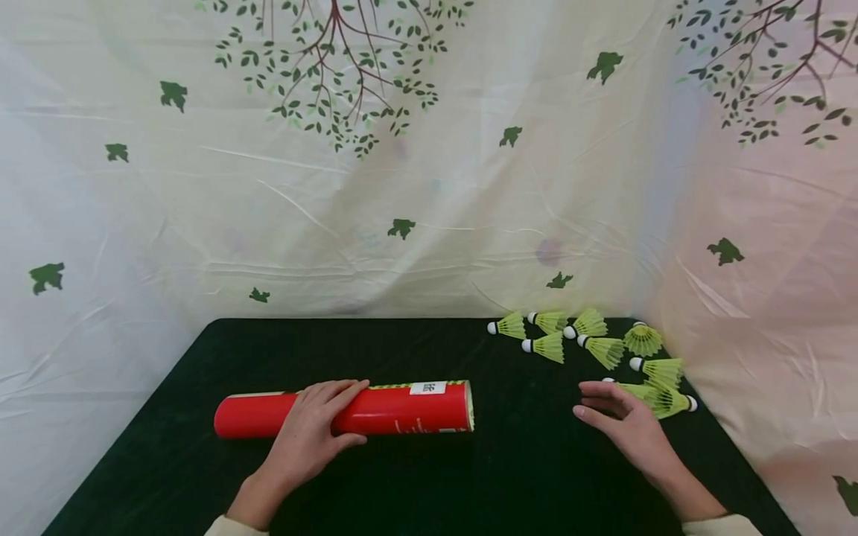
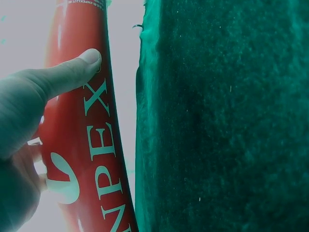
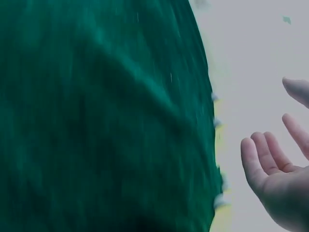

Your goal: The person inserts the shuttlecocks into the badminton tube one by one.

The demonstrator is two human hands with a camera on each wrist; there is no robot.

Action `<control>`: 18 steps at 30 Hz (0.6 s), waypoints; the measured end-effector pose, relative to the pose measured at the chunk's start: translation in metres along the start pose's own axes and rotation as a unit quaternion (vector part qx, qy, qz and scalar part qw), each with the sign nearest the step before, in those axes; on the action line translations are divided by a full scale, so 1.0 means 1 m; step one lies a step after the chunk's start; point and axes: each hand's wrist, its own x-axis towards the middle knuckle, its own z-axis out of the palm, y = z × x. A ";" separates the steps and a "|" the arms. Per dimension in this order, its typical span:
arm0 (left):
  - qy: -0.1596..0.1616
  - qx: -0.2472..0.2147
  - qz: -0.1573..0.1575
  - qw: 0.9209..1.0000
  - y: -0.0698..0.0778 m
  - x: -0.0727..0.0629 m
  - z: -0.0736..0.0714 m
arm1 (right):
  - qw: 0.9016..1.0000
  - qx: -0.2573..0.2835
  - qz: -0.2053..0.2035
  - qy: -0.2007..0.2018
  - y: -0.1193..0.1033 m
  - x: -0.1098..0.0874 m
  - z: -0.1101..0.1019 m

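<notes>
A red shuttlecock tube (image 1: 415,411) lies sideways on the dark green cloth, its right end showing a pale yellow-green opening. My left hand (image 1: 313,428) grips the tube around its middle, fingers over the top and thumb along the near side. In the left wrist view, that thumb presses on the red tube (image 2: 77,121) beside large white lettering. My right hand (image 1: 626,428) hovers at the right with its fingers loosely bent and nothing between them. Just beyond it are yellow shuttlecocks (image 1: 670,402), partly covered by the hand. The right wrist view shows its fingers (image 3: 251,159) spread apart.
Several more yellow shuttlecocks (image 1: 546,348) with white heads lie scattered along the back right of the cloth-covered table (image 1: 523,476). Behind the table and along its sides hangs a pale curtain (image 1: 436,260) printed with branches and green leaves.
</notes>
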 end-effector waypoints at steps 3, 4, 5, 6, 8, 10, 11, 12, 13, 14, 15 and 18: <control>-0.001 0.001 -0.001 1.000 0.000 0.000 0.000 | 0.998 -0.022 -0.003 0.052 0.012 0.000 -0.016; -0.001 0.001 -0.002 1.000 0.000 0.000 0.000 | 0.997 -0.027 0.000 0.074 0.015 -0.001 -0.021; -0.001 0.001 -0.002 1.000 0.000 0.000 0.000 | 0.995 -0.030 0.005 0.097 0.019 -0.001 -0.025; -0.002 0.001 -0.003 1.000 -0.001 0.000 0.000 | 0.992 -0.032 0.011 0.119 0.022 -0.001 -0.028; -0.003 0.003 -0.004 1.000 -0.001 0.001 -0.001 | 0.986 -0.030 0.026 0.164 0.028 -0.001 -0.033; -0.004 0.004 -0.004 1.000 -0.001 0.001 -0.001 | 0.978 -0.027 0.043 0.201 0.034 0.000 -0.036; -0.004 0.004 -0.003 1.000 -0.001 0.001 -0.001 | 0.975 -0.025 0.050 0.215 0.037 0.000 -0.037; -0.004 0.004 -0.003 1.000 -0.001 0.001 -0.001 | 0.972 -0.022 0.056 0.227 0.039 0.001 -0.038; -0.003 0.004 -0.001 1.000 -0.001 0.001 -0.001 | 0.970 -0.019 0.061 0.235 0.042 0.002 -0.040; -0.003 0.003 0.001 1.000 -0.001 0.001 -0.001 | 0.968 -0.018 0.066 0.240 0.044 0.003 -0.041; -0.002 0.002 0.003 1.000 -0.001 0.001 -0.001 | 0.968 -0.018 0.068 0.242 0.045 0.003 -0.042; 0.000 -0.001 0.006 1.000 -0.001 0.001 -0.001 | 0.968 -0.028 0.076 0.236 0.049 0.004 -0.044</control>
